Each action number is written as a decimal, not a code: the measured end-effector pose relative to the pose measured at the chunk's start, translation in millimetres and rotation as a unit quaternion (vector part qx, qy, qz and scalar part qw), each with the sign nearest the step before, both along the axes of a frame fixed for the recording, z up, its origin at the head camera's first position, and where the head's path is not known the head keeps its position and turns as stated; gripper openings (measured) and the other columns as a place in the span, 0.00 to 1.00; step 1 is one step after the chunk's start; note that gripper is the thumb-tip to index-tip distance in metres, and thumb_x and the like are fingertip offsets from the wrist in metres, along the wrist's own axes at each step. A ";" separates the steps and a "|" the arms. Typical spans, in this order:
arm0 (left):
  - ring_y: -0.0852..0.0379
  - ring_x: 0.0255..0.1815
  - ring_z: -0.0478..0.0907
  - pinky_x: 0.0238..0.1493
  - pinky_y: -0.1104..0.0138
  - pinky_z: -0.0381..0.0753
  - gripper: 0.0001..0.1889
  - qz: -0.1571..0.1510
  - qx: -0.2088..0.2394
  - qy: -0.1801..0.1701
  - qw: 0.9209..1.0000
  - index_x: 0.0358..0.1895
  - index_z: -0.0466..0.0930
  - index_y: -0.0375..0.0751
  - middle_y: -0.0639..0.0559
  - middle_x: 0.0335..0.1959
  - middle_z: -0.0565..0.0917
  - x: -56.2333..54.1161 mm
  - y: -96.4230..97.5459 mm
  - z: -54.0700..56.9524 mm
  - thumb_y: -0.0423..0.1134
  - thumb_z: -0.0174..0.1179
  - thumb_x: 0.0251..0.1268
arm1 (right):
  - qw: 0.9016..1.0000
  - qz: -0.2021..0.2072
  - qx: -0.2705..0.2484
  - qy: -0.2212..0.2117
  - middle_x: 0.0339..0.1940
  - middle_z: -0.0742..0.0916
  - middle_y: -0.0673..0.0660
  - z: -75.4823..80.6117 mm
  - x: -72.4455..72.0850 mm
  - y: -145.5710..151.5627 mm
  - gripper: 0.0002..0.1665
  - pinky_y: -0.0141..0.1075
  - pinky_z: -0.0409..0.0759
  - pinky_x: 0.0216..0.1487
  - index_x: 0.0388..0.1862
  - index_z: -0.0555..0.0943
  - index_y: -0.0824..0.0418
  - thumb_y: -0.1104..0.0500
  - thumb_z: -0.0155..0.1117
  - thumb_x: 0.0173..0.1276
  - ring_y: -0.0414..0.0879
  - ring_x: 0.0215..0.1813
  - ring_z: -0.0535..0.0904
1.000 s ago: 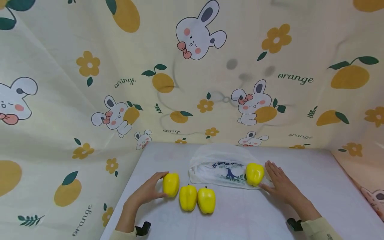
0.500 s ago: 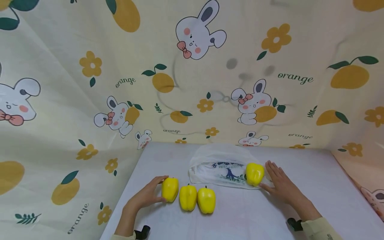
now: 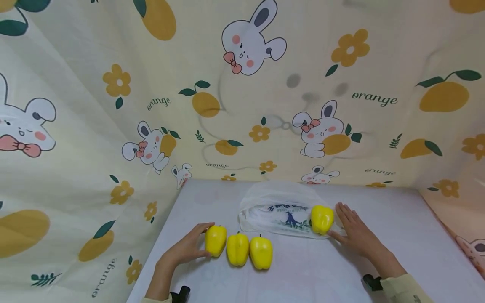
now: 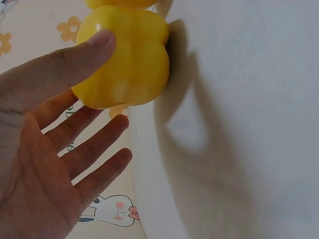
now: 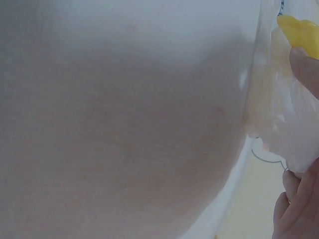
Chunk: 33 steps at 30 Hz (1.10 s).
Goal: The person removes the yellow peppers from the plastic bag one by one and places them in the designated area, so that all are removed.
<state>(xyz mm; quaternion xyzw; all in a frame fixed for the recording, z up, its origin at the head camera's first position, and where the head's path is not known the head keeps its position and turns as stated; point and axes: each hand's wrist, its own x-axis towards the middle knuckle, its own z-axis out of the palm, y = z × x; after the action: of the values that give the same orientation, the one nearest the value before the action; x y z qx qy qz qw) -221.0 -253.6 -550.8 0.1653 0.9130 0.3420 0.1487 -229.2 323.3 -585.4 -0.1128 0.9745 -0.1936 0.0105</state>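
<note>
My left hand (image 3: 189, 246) holds a yellow bell pepper (image 3: 215, 241) between thumb and fingers. In the left wrist view, the thumb lies across that pepper (image 4: 132, 59), while the lower fingers are spread off it. Two more yellow peppers, one in the middle (image 3: 237, 250) and one to its right (image 3: 261, 252), stand side by side with it. Another pepper (image 3: 322, 219) sits at the right side of the white plastic bag's mouth. My right hand (image 3: 356, 231) lies flat beside it with fingers straight. In the right wrist view, its thumb (image 5: 305, 69) is right at the pepper's edge.
The white plastic bag (image 3: 261, 227), with dark blue print and a tree, lies with its mouth facing me at the back of the pale table (image 3: 303, 273). A patterned cloth (image 3: 242, 105) hangs behind the table and along its left side.
My left hand has brought its pepper nearer to me, level with the two others in a row. The right hand and the pepper by the bag have stayed put.
</note>
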 end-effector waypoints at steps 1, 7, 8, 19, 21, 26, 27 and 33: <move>0.39 0.76 0.71 0.77 0.39 0.70 0.51 0.001 0.001 -0.001 1.000 0.82 0.65 0.44 0.43 0.79 0.71 0.0 0.1 -0.2 0.40 0.84 0.55 | 1.000 0.001 0.001 -0.001 0.89 0.52 0.72 -0.2 -0.4 0.3 0.68 0.62 0.37 0.87 0.88 0.47 0.70 0.32 0.71 0.71 0.70 0.88 0.44; 0.37 0.77 0.71 0.77 0.39 0.70 0.52 -0.001 0.008 -0.005 1.000 0.83 0.64 0.43 0.42 0.79 0.70 0.4 -1.8 -1.8 0.42 0.84 0.56 | 1.000 0.001 0.000 -0.009 0.89 0.51 0.72 -1.9 -2.4 1.4 0.69 0.61 0.34 0.87 0.88 0.46 0.70 0.32 0.71 0.71 0.71 0.88 0.44; 0.37 0.77 0.71 0.77 0.39 0.70 0.52 -0.001 0.009 -0.005 1.000 0.83 0.64 0.43 0.42 0.79 0.70 0.4 -2.1 -1.9 0.43 0.84 0.56 | 1.000 0.000 -0.001 -0.010 0.89 0.51 0.72 -1.9 -2.4 1.4 0.69 0.61 0.34 0.87 0.88 0.47 0.70 0.32 0.71 0.71 0.71 0.88 0.44; 0.37 0.77 0.70 0.77 0.37 0.69 0.50 0.006 0.009 -0.003 1.000 0.82 0.66 0.44 0.43 0.79 0.71 1.5 -3.3 1.0 0.50 0.82 0.59 | 1.000 0.001 -0.007 -0.007 0.89 0.52 0.72 1.4 0.8 -0.8 0.68 0.62 0.35 0.87 0.88 0.47 0.70 0.33 0.71 0.70 0.71 0.87 0.45; 0.37 0.78 0.70 0.77 0.36 0.68 0.49 0.010 0.005 -0.003 1.000 0.82 0.66 0.45 0.44 0.79 0.71 1.1 -2.7 1.6 0.53 0.81 0.60 | 1.000 -0.001 -0.006 -0.008 0.89 0.51 0.72 0.4 0.0 0.0 0.69 0.62 0.35 0.87 0.88 0.47 0.70 0.32 0.71 0.71 0.70 0.88 0.44; 0.37 0.80 0.66 0.78 0.34 0.66 0.48 0.019 -0.009 0.001 1.000 0.82 0.67 0.48 0.44 0.80 0.71 -2.4 -0.3 1.7 0.58 0.78 0.63 | 1.000 -0.001 -0.003 -0.009 0.89 0.50 0.71 -2.0 -1.4 1.6 0.69 0.62 0.34 0.87 0.89 0.46 0.69 0.32 0.71 0.71 0.70 0.88 0.43; 0.37 0.81 0.66 0.78 0.34 0.65 0.47 0.018 -0.011 0.004 1.000 0.82 0.67 0.48 0.44 0.80 0.71 -3.4 0.4 2.1 0.59 0.77 0.63 | 1.000 0.000 -0.004 -0.008 0.89 0.50 0.71 -2.2 -1.1 1.5 0.69 0.62 0.34 0.87 0.89 0.46 0.69 0.32 0.71 0.71 0.70 0.88 0.43; 0.37 0.81 0.65 0.79 0.34 0.64 0.45 0.008 0.001 0.021 1.000 0.83 0.66 0.49 0.45 0.80 0.70 -8.6 7.3 9.4 0.59 0.75 0.67 | 1.000 0.001 -0.004 -0.004 0.89 0.51 0.72 0.0 1.6 0.3 0.68 0.63 0.36 0.87 0.88 0.48 0.69 0.32 0.71 0.70 0.70 0.88 0.44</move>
<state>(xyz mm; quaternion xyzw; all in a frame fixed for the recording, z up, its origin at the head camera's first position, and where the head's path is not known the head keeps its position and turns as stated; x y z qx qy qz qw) -229.6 -246.3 -541.4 0.1653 0.9169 0.3402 0.1271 -227.6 323.6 -585.5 -0.1129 0.9736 -0.1977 0.0144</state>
